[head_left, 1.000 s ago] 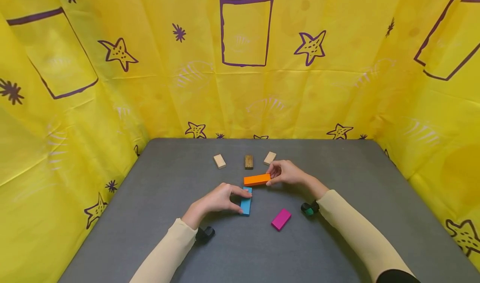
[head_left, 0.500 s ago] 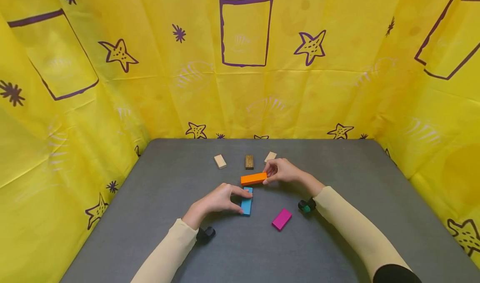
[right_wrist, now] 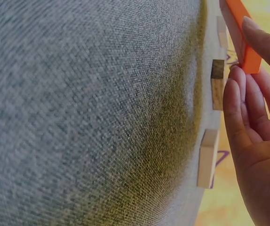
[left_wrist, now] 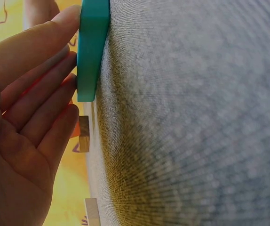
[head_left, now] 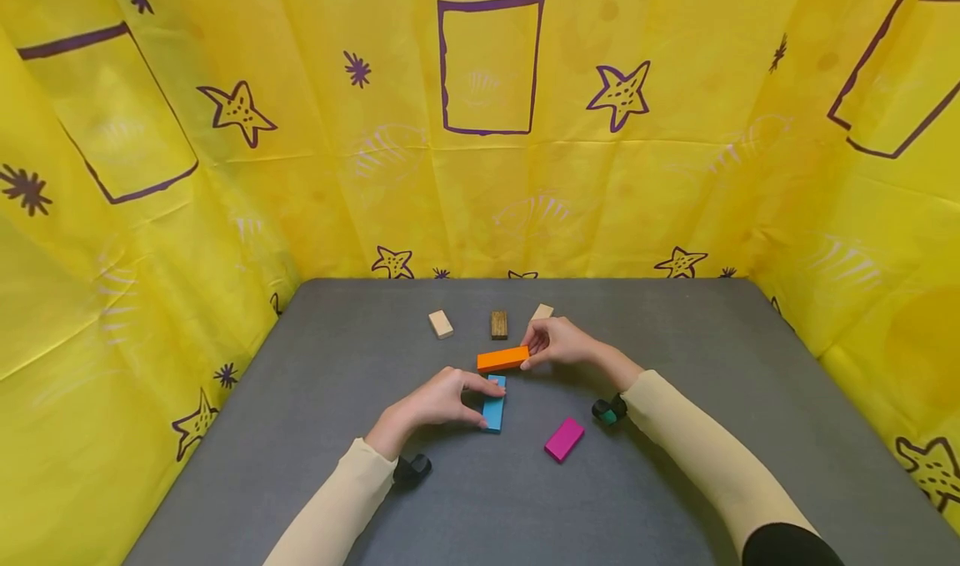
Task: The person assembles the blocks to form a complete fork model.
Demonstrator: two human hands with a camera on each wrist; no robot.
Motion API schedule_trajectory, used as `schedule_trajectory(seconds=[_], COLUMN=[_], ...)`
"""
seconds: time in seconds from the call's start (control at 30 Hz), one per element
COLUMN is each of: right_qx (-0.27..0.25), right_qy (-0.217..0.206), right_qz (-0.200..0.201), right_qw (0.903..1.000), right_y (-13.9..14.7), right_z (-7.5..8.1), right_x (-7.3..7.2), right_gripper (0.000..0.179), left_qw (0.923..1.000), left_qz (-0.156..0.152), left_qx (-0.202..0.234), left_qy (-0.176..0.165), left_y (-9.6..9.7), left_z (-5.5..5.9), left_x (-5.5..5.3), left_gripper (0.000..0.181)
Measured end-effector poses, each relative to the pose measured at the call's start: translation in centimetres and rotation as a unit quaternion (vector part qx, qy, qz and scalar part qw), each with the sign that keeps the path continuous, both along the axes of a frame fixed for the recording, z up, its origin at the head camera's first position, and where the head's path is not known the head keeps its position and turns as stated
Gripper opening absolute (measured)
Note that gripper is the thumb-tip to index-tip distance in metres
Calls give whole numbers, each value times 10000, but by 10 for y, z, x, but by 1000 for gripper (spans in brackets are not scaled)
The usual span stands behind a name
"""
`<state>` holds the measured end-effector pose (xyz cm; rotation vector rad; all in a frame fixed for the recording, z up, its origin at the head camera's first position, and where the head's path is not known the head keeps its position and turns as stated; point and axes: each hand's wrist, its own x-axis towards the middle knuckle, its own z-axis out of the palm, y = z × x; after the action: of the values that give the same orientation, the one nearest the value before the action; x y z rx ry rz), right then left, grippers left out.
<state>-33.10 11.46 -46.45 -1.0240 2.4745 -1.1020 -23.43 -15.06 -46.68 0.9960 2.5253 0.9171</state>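
A blue wooden block (head_left: pixel 493 412) lies lengthwise on the grey table, with the thumb and fingers of my left hand (head_left: pixel 438 399) on it. From the left wrist, the same block (left_wrist: pixel 89 56) looks teal against my thumb and fingertips. My right hand (head_left: pixel 562 343) pinches the right end of an orange block (head_left: pixel 501 359), which lies crosswise just beyond the blue one. In the right wrist view this orange block (right_wrist: pixel 248 44) appears held off the table surface. A magenta block (head_left: pixel 564 440) lies flat to the right of the blue one, untouched.
Farther back stand a pale wooden block (head_left: pixel 441 324), a dark brown block (head_left: pixel 498 325) and a second pale block (head_left: pixel 542 312), partly behind my right hand. Yellow patterned cloth (head_left: pixel 487 207) surrounds the grey table (head_left: pixel 360 316) at the back and sides.
My right hand has shifted a little to the left, carrying the orange block closer over the far end of the blue one. The left hand and blue block have stayed put.
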Motion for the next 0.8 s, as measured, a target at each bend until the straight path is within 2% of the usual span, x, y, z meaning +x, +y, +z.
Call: schedule_trajectory(seconds=[0.27, 0.5, 0.8], right_qx=[91, 201, 157], right_qy=[-34, -73, -108], right_qz=[-4, 19, 135], right_qw=[10000, 9998, 9997], right_y=[-4, -9, -12], right_z=[1, -2, -6], right_x=[1, 0, -2], right_gripper=[32, 32, 32], left_qw=[10000, 10000, 10000], left_qz=[-62, -5, -34], left_qx=[20, -6, 31], left_qy=[54, -71, -23], left_y=[0, 1, 0], left_z=[0, 0, -1], left_x=[0, 0, 0], left_gripper=[52, 54, 53])
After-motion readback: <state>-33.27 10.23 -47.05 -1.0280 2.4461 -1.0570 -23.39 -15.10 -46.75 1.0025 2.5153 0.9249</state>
